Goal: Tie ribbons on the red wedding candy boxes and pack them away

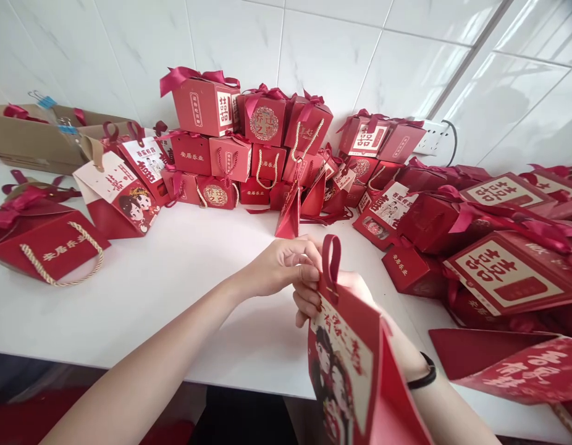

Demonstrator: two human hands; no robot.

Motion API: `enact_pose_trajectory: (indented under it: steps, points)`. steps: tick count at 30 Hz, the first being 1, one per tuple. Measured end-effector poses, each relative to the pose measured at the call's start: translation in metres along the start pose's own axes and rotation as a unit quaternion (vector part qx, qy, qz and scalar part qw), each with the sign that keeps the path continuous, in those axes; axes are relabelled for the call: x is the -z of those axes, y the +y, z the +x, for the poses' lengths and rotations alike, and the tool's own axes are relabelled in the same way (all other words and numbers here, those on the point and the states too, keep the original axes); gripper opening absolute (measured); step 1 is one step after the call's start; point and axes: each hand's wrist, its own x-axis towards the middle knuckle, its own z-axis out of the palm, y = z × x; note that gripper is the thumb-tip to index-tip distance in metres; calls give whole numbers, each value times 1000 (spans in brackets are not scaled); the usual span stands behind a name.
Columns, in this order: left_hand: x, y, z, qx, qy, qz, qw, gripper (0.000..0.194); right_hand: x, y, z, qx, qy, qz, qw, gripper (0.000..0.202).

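A red gift box (346, 371) with a cartoon couple on its cream panel is held upright over the table's front edge. Its dark red ribbon loop (331, 262) stands up from the top. My left hand (286, 266) pinches the upper left edge of the box beside the loop. Behind the top of the box is my right hand (355, 287), partly hidden by it; the fingers that show curl round the same upper edge near my left fingertips. A black band circles the right wrist.
Stacked red boxes (262, 123) line the tiled wall, and more boxes (508, 272) pile up at the right. At the left are a box with a rope handle (54, 247), a cartoon box (121, 198) and a cardboard carton (31, 145). A power strip (432, 139) is by the wall.
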Motion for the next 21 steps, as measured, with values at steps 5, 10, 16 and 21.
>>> enact_pose_trajectory:
  steps: [5,10,16,21]
  points:
    - [2,1,-2,-18,3,9,1000,25,3,-15,-6,32,30,-83,996,20]
    - [7,-5,3,20,94,29,995,33,6,-27,-9,83,73,-160,981,18]
    - [27,-31,10,57,303,176,935,22,-7,-33,-18,292,366,-180,865,25]
    - [35,-42,12,-6,278,378,883,21,-15,-10,-107,444,598,-230,627,19]
